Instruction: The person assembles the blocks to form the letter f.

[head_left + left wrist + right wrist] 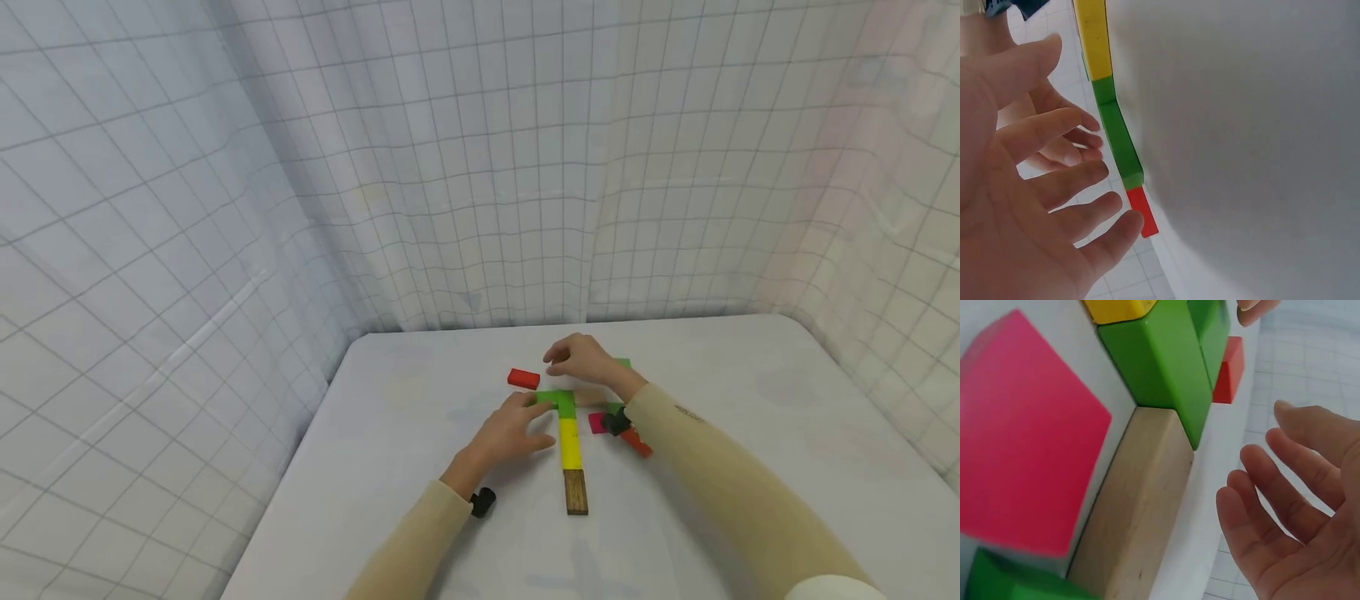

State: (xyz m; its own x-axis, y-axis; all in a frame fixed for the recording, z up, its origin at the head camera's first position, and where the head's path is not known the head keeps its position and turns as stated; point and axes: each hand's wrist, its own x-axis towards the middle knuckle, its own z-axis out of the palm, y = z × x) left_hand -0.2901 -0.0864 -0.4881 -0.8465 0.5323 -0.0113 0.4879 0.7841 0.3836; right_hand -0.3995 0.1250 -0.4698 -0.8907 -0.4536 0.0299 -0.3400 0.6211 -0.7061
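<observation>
Wooden blocks form a T on the white table: a dark brown block (576,492) nearest, yellow (570,446) beyond it, and green blocks (567,405) at the head. A plain wood block (1135,506) meets the green one end to end on the right. My left hand (510,429) hovers by the left green block (1121,147), fingers spread, holding nothing. Past the head of the T, my right hand (585,358) hangs in the air with loosely bent fingers and nothing in them. A red block (523,378) lies between and beyond the hands.
Under the right forearm lie a pink block (597,423) and an orange-red block (637,444), partly hidden. Another green block (623,362) shows behind the right wrist. Gridded white curtains (465,167) enclose the table's back and sides.
</observation>
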